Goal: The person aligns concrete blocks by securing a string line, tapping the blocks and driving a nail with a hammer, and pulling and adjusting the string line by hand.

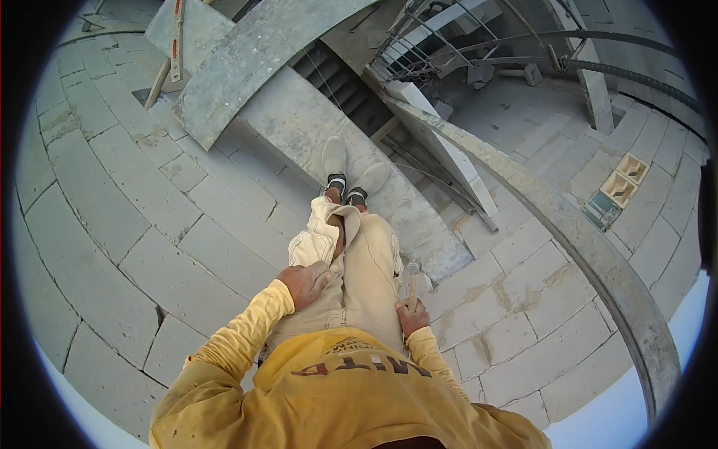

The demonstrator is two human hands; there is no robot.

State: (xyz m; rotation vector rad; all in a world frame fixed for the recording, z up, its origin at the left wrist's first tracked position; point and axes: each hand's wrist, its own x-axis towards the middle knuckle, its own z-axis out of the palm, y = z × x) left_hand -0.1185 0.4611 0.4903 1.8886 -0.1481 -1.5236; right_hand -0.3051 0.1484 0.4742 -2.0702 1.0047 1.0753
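My left hand [303, 284] lies curled against my left thigh, its fingers closed on the cloth of the beige trousers [370, 258]. The left trouser leg is bunched up, baring part of the shin. Beside my right thigh, my right hand [413, 316] is wrapped around the handle of a hand tool [412, 284]. Its handle looks wooden and its far end is greyish; the exact kind is unclear. My dusty shoes [334, 157] stand on a grey plank [284, 112].
Block walling [217, 232] spreads on the left. A sheet [239, 63] and a spirit level [177, 37] are at upper left. A dark stepped opening [340, 82] lies beyond my feet. Right are a curved beam [568, 224], rebar [449, 45] and electrical boxes [624, 179].
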